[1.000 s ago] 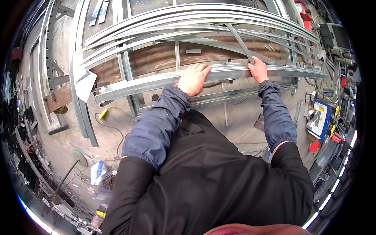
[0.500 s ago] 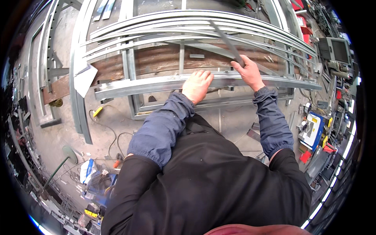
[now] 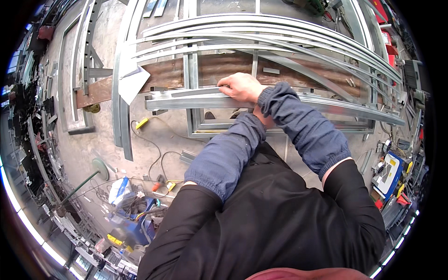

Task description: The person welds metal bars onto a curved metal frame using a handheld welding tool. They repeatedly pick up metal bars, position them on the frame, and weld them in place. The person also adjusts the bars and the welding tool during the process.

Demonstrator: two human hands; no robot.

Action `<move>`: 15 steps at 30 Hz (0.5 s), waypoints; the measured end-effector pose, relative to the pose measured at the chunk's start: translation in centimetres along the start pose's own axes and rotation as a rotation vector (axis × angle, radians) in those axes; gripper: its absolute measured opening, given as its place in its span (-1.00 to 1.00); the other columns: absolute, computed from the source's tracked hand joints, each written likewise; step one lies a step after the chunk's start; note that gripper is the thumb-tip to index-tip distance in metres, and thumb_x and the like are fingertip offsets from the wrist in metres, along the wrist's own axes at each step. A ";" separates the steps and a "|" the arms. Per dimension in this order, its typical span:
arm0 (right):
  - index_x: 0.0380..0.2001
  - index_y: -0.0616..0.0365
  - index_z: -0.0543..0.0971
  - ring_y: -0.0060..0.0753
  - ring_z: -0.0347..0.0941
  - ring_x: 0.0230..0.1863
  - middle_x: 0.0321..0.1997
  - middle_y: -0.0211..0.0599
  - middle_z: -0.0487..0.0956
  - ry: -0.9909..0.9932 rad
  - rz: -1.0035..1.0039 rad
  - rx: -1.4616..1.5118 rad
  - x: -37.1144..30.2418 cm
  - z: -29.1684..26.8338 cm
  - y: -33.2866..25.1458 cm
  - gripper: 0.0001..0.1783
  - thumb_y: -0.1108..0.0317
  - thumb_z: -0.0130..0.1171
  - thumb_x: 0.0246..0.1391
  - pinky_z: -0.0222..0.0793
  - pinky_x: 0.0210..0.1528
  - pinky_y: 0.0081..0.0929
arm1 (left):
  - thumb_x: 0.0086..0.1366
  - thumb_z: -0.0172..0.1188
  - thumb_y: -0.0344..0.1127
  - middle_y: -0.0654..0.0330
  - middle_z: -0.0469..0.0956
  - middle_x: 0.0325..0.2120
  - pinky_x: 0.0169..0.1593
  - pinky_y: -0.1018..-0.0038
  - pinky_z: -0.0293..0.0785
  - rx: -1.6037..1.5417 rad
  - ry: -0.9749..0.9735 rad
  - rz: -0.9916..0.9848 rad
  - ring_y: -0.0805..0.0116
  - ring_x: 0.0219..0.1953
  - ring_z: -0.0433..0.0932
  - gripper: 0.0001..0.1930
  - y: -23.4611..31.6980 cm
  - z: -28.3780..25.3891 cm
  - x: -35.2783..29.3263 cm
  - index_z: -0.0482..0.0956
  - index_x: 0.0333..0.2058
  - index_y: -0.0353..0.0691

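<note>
My right hand [image 3: 241, 87] is closed over a narrow flat metal bar [image 3: 196, 91], which points left along the top of a long steel profile [image 3: 186, 101]. The profile lies crosswise in front of me, over a steel frame [image 3: 192, 123]. My right forearm crosses above my left wrist. Of my left hand [image 3: 263, 116] only a small part shows beside the profile; its fingers are hidden under the right arm.
Several long thin steel profiles [image 3: 280, 24] lie across the frame behind. White paper [image 3: 133, 84] rests on the left upright. A rusty beam [image 3: 217, 67] runs underneath. Cables and a blue crate [image 3: 140, 228] are on the floor lower left; a blue-and-white case [image 3: 389, 175] stands right.
My right hand has swung the bar down from its raised slant and crossed to the left over my left wrist. The view has shifted, and my left hand is now mostly covered.
</note>
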State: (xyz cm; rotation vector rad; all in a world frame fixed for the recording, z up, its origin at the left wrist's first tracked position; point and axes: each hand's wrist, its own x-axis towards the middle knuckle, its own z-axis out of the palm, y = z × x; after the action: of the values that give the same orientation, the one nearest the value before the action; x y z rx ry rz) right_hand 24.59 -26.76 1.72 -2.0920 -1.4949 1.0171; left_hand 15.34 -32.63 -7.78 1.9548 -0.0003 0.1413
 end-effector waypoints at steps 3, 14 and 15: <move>0.10 -0.03 0.77 0.16 0.68 0.10 0.01 -0.02 0.77 0.032 -0.060 0.047 2.6 2.7 -0.2 -0.59 0.10 0.14 0.34 0.58 0.19 0.03 | 0.50 0.11 0.07 -0.09 0.45 0.39 0.55 -0.01 0.22 0.122 -0.056 0.027 -0.14 0.46 0.38 -0.43 -0.4 0.4 0.2 0.49 0.36 -0.07; 0.14 -0.12 0.77 0.08 0.64 0.17 0.01 -0.06 0.74 -0.049 -0.083 -0.066 4.2 3.7 -1.0 -0.59 0.29 0.21 0.26 0.54 0.26 0.02 | 0.50 -0.02 0.17 -0.09 0.35 0.49 0.60 -0.10 0.10 0.498 -0.146 0.036 -0.22 0.50 0.32 -0.30 -0.9 3.1 2.6 0.34 0.47 -0.07; 0.15 -0.11 0.76 0.09 0.65 0.15 0.00 -0.06 0.75 -0.047 -0.076 -0.088 4.3 3.7 -0.8 -0.59 0.30 0.21 0.26 0.55 0.24 0.02 | 0.50 -0.03 0.18 -0.10 0.35 0.49 0.60 -0.10 0.10 0.510 -0.159 0.013 -0.23 0.50 0.31 -0.29 -0.3 2.8 2.6 0.34 0.47 -0.08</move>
State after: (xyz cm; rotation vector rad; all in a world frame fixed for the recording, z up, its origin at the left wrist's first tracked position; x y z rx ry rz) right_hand 22.06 -22.92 -1.65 -2.0661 -1.6580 0.9960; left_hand 18.25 -34.89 -8.87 2.4715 -0.0892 -0.0093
